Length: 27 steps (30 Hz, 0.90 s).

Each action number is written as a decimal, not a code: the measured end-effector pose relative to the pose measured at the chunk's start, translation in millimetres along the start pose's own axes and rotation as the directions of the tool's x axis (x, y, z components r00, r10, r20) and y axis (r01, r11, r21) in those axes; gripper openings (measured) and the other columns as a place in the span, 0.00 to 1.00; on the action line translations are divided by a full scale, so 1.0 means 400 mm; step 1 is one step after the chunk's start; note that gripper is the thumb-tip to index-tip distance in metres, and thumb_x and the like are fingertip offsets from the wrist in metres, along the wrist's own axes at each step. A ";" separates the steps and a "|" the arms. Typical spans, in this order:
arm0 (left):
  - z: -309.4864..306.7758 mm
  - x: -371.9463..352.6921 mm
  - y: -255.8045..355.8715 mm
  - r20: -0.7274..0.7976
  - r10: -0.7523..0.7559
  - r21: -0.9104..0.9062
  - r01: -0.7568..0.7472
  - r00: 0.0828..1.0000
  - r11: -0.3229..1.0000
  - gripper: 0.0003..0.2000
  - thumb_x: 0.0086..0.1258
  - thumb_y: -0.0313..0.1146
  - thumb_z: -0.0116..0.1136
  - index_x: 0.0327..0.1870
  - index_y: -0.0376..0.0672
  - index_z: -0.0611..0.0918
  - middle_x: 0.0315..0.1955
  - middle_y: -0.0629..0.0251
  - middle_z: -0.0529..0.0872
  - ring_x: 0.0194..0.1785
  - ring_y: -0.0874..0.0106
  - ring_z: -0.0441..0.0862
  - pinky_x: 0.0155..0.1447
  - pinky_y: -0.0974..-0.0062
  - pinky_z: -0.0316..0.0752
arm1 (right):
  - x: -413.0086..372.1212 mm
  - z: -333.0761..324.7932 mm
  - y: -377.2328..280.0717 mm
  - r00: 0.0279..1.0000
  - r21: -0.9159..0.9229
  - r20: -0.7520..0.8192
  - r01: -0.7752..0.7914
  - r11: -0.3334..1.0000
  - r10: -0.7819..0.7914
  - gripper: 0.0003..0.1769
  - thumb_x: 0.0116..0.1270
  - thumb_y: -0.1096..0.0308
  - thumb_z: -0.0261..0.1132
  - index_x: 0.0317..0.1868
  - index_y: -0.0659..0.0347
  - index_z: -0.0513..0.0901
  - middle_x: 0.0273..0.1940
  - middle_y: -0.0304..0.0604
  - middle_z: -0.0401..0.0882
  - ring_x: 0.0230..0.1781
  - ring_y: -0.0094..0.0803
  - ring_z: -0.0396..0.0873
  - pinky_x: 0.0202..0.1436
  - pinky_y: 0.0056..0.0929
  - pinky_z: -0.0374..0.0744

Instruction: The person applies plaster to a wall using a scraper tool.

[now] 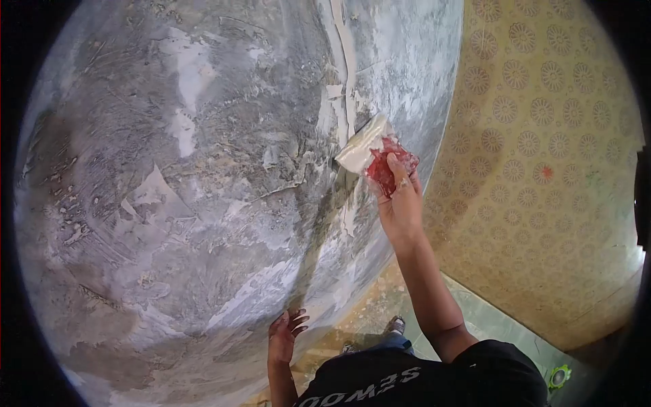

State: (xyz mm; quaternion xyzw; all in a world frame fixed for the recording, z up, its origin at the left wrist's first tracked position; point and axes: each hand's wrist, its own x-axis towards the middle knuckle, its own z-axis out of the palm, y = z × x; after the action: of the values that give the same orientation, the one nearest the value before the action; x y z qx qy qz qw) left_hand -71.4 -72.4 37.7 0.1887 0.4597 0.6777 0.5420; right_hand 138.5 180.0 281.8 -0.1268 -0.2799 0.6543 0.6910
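My right hand (401,203) is wrapped around a putty knife (363,146) with a red, putty-smeared grip. Its wide blade carries pale putty, and the blade's edge lies against the grey wall (251,156) along a vertical crack. Fresh putty (344,61) runs as a light strip above the blade, and a shorter smear shows below it. Lower down, my left hand (286,331) is open and holds nothing, with its fingers apart close to the wall's lower part. There is whitish residue on its fingers.
A yellowish wall with round flower patterns (529,142) meets the grey wall in a corner on the right. Below are greenish floor tiles (488,319), my shoe (396,325) and a small green gear-shaped object (559,376).
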 end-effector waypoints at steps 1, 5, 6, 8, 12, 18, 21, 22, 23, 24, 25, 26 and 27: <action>0.003 -0.001 0.003 0.004 0.003 -0.003 -0.003 1.000 1.000 0.17 0.80 0.42 0.54 0.55 0.36 0.82 0.55 0.50 0.86 0.55 0.59 0.86 0.53 0.62 0.81 | 0.013 0.008 -0.009 1.000 -0.024 0.024 0.007 1.000 -0.006 0.10 0.77 0.68 0.62 0.55 0.61 0.80 0.49 0.40 0.86 0.46 0.29 0.86 0.49 0.31 0.87; 0.003 0.001 0.001 0.004 0.005 0.019 -0.006 1.000 1.000 0.18 0.80 0.43 0.55 0.56 0.36 0.82 0.54 0.51 0.87 0.55 0.59 0.87 0.53 0.64 0.80 | 0.023 0.060 -0.047 0.998 -0.084 0.062 0.037 0.996 -0.031 0.10 0.77 0.67 0.62 0.53 0.62 0.80 0.48 0.42 0.86 0.46 0.29 0.87 0.48 0.31 0.88; 0.001 0.002 0.001 0.023 0.015 0.008 -0.015 1.000 1.000 0.19 0.80 0.43 0.55 0.57 0.36 0.82 0.54 0.51 0.87 0.55 0.59 0.87 0.53 0.64 0.79 | 0.025 0.072 -0.054 0.997 -0.086 0.065 0.040 0.995 -0.034 0.10 0.77 0.67 0.62 0.53 0.62 0.80 0.48 0.42 0.86 0.46 0.29 0.87 0.48 0.31 0.88; 0.000 0.000 0.000 0.028 0.021 0.007 -0.021 0.999 1.000 0.19 0.79 0.44 0.56 0.58 0.36 0.82 0.54 0.51 0.87 0.55 0.59 0.86 0.53 0.63 0.79 | 0.028 0.092 -0.064 0.998 -0.138 0.047 0.037 0.990 -0.031 0.11 0.77 0.67 0.62 0.54 0.62 0.79 0.49 0.43 0.86 0.46 0.30 0.87 0.48 0.32 0.88; -0.004 0.000 -0.003 0.064 0.043 -0.008 -0.043 0.997 0.999 0.21 0.78 0.46 0.57 0.58 0.35 0.82 0.55 0.51 0.86 0.56 0.59 0.86 0.53 0.63 0.78 | 0.031 0.143 -0.072 0.990 -0.106 0.107 0.109 0.988 -0.097 0.11 0.77 0.68 0.61 0.55 0.63 0.79 0.50 0.43 0.85 0.47 0.32 0.87 0.51 0.34 0.88; 0.011 0.007 -0.003 -0.011 0.000 0.110 0.002 1.000 0.994 0.22 0.80 0.46 0.53 0.61 0.34 0.79 0.57 0.52 0.85 0.56 0.60 0.85 0.55 0.65 0.79 | 0.061 0.260 -0.129 0.966 -0.026 0.193 0.178 0.984 -0.170 0.12 0.77 0.68 0.60 0.57 0.63 0.78 0.52 0.45 0.84 0.49 0.32 0.86 0.53 0.36 0.87; -0.002 -0.002 -0.007 0.005 0.033 0.052 -0.033 0.999 0.998 0.22 0.81 0.45 0.52 0.64 0.34 0.77 0.58 0.52 0.84 0.56 0.60 0.85 0.56 0.64 0.79 | 0.098 0.285 -0.200 0.925 0.011 0.269 0.275 0.961 -0.267 0.13 0.77 0.68 0.61 0.57 0.64 0.78 0.52 0.45 0.84 0.50 0.33 0.86 0.54 0.37 0.87; -0.006 -0.004 -0.007 0.008 0.054 0.049 -0.054 0.998 0.997 0.22 0.81 0.45 0.52 0.64 0.34 0.77 0.58 0.52 0.84 0.56 0.60 0.85 0.56 0.64 0.79 | 0.108 0.286 -0.222 0.908 0.028 0.280 0.316 0.948 -0.311 0.13 0.76 0.69 0.61 0.57 0.64 0.78 0.51 0.45 0.84 0.50 0.33 0.86 0.54 0.38 0.88; -0.009 -0.008 -0.006 0.002 0.056 0.047 -0.056 0.998 0.997 0.23 0.81 0.45 0.51 0.63 0.33 0.76 0.57 0.51 0.84 0.56 0.58 0.85 0.56 0.63 0.80 | 0.110 0.280 -0.236 0.903 0.078 0.285 0.311 0.947 -0.320 0.13 0.76 0.69 0.61 0.57 0.65 0.78 0.51 0.45 0.85 0.51 0.34 0.85 0.55 0.38 0.87; -0.010 -0.012 -0.005 -0.004 0.055 0.045 -0.054 0.999 0.997 0.24 0.81 0.46 0.51 0.63 0.32 0.76 0.55 0.49 0.85 0.56 0.56 0.85 0.56 0.61 0.80 | 0.108 0.271 -0.248 0.898 0.087 0.296 0.313 0.946 -0.325 0.13 0.76 0.69 0.61 0.57 0.65 0.78 0.51 0.45 0.85 0.51 0.34 0.85 0.55 0.38 0.87; -0.007 -0.015 -0.003 -0.029 0.046 0.046 -0.045 0.998 0.998 0.24 0.81 0.46 0.51 0.62 0.31 0.76 0.55 0.48 0.85 0.56 0.55 0.85 0.57 0.61 0.80 | 0.102 0.256 -0.257 0.905 0.075 0.294 0.298 0.951 -0.307 0.14 0.76 0.69 0.61 0.58 0.64 0.78 0.50 0.45 0.85 0.52 0.34 0.85 0.56 0.39 0.87; -0.007 -0.016 -0.003 -0.028 0.056 0.044 -0.055 0.998 0.998 0.24 0.81 0.46 0.51 0.62 0.31 0.76 0.55 0.48 0.85 0.56 0.55 0.85 0.57 0.61 0.80 | 0.096 0.239 -0.262 0.912 0.062 0.290 0.283 0.957 -0.288 0.15 0.76 0.69 0.61 0.58 0.64 0.78 0.50 0.45 0.85 0.52 0.34 0.85 0.56 0.39 0.87; -0.008 -0.019 -0.005 -0.020 0.070 0.034 -0.070 0.997 0.997 0.24 0.81 0.46 0.51 0.62 0.31 0.76 0.55 0.49 0.85 0.56 0.55 0.85 0.56 0.60 0.80 | 0.092 0.219 -0.262 0.918 0.008 0.296 0.273 0.962 -0.263 0.15 0.76 0.68 0.61 0.59 0.64 0.78 0.51 0.45 0.85 0.52 0.34 0.85 0.58 0.41 0.86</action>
State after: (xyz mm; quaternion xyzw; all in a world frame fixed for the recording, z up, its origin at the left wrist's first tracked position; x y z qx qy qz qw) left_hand -69.9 -80.5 36.2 0.2065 0.4700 0.6904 0.5097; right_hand 177.0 187.5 417.7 -0.0003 -0.4052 0.5601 0.7226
